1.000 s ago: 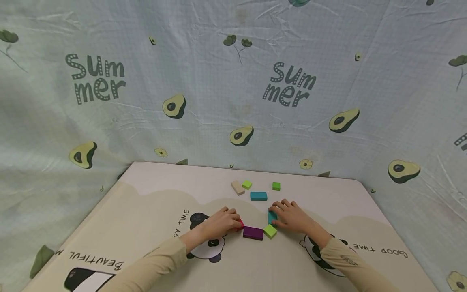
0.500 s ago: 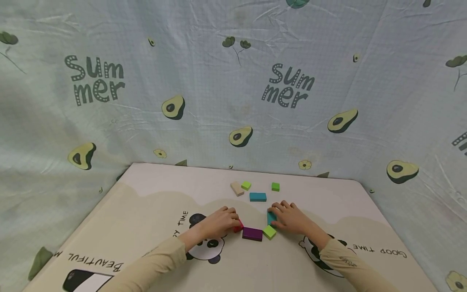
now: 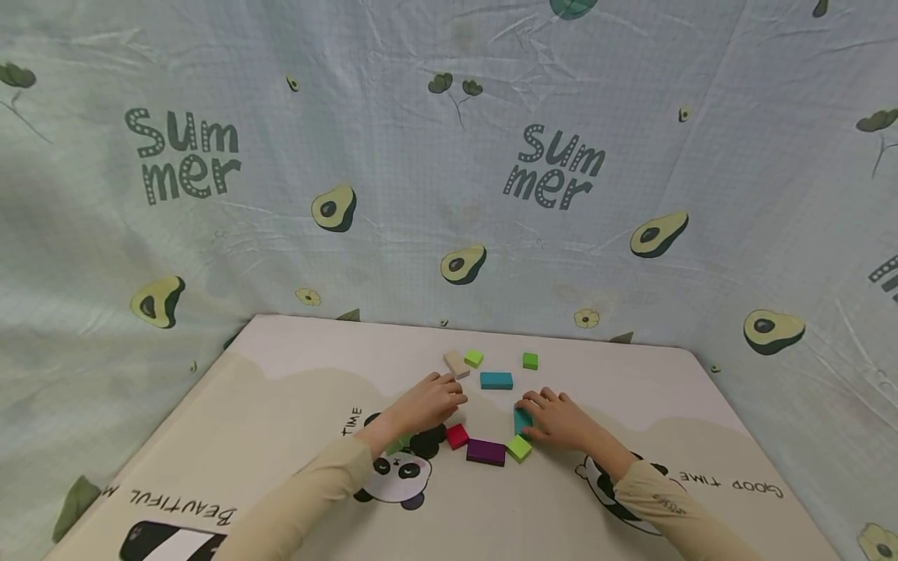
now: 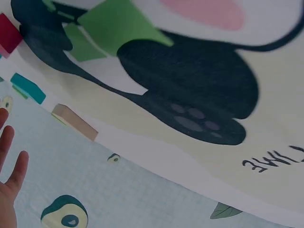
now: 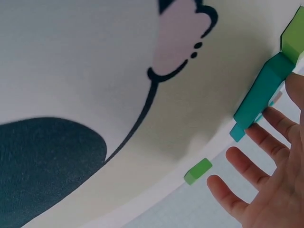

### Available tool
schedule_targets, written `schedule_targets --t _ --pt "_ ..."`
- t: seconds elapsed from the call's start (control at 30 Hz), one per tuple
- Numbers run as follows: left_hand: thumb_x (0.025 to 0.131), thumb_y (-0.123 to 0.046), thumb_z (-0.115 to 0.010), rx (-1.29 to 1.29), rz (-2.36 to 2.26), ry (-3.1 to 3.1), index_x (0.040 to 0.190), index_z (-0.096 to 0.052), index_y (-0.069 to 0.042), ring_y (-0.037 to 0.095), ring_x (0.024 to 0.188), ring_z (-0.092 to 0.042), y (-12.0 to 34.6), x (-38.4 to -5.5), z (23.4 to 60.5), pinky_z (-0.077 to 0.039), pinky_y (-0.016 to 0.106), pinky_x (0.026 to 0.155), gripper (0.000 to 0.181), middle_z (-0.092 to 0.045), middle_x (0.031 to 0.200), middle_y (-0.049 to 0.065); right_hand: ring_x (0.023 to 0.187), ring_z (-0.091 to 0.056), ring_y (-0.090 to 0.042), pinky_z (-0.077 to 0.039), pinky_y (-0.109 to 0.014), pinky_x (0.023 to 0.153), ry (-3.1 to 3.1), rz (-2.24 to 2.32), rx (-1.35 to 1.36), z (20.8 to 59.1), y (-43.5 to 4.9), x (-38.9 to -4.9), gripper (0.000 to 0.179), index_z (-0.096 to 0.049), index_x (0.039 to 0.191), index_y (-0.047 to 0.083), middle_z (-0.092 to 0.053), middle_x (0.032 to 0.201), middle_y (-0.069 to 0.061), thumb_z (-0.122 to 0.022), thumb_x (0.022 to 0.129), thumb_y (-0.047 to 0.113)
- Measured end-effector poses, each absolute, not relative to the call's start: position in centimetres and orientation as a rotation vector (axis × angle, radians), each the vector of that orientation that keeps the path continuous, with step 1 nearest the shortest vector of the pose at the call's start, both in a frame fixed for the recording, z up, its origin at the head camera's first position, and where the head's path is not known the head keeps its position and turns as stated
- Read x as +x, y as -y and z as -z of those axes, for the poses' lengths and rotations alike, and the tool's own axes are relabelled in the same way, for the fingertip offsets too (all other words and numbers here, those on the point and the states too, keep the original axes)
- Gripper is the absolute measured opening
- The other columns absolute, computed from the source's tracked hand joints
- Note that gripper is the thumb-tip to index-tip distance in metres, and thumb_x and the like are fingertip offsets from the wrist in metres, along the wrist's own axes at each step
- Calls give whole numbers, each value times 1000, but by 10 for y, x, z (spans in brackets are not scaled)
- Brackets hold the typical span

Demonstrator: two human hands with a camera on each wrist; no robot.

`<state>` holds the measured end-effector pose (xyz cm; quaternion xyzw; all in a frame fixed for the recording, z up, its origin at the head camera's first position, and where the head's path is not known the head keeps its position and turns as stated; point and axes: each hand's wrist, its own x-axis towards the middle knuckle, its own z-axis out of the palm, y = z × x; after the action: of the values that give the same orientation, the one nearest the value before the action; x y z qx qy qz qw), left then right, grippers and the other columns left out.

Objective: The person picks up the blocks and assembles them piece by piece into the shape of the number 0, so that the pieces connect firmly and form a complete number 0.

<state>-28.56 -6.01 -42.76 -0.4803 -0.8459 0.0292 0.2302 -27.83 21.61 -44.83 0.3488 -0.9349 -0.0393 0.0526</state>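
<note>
My left hand (image 3: pixel 426 405) hovers above the table behind a red block (image 3: pixel 457 436), holding nothing. Its spread fingers show at the edge of the left wrist view. My right hand (image 3: pixel 560 419) holds a teal block (image 3: pixel 522 421) on the table between thumb and fingers; that block also shows in the right wrist view (image 5: pixel 264 88). A lime green block (image 3: pixel 518 448) touches the near end of the teal one. Beside it lies a purple block (image 3: pixel 486 452), with the red block at its left end. Together these blocks make a curved row.
Farther back lie a blue block (image 3: pixel 496 380), a beige block (image 3: pixel 456 364), a lime green block (image 3: pixel 473 358) and a green block (image 3: pixel 530 361). The table (image 3: pixel 309 351) has a panda-printed cover. A patterned curtain (image 3: pixel 393 156) hangs behind its far edge.
My left hand has let go of the red block and risen away toward the back, so the red block shows fully. My right hand stays at the teal block.
</note>
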Motion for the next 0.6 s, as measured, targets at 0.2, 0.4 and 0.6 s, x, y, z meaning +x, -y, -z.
schedule_targets --t 0.2,0.4,0.6 --pt "81 -15 -64 -1294 -22 2338 91 -66 -13 13 85 -52 49 -300 429 -44 27 74 11 -64 87 -3 100 -47 -23 -42 -41 74 2877 113 1055 447 -216 -277 40 -50 118 14 -51 118 -4 -54 86 37" --pt "80 -14 -65 -1244 12 2370 91 -66 -13 14 86 -52 34 -312 430 -44 27 75 11 -64 88 -2 100 -47 -23 -43 -42 74 2885 133 1044 448 -216 -278 41 -50 118 15 -51 118 -4 -54 86 39" --pt "81 -19 -64 -1170 -24 2424 92 -66 -14 15 84 -51 23 -321 431 -40 26 68 12 -64 91 -1 100 -48 -23 -43 -42 75 2886 156 1039 447 -215 -281 40 -51 117 16 -52 118 -4 -54 85 40"
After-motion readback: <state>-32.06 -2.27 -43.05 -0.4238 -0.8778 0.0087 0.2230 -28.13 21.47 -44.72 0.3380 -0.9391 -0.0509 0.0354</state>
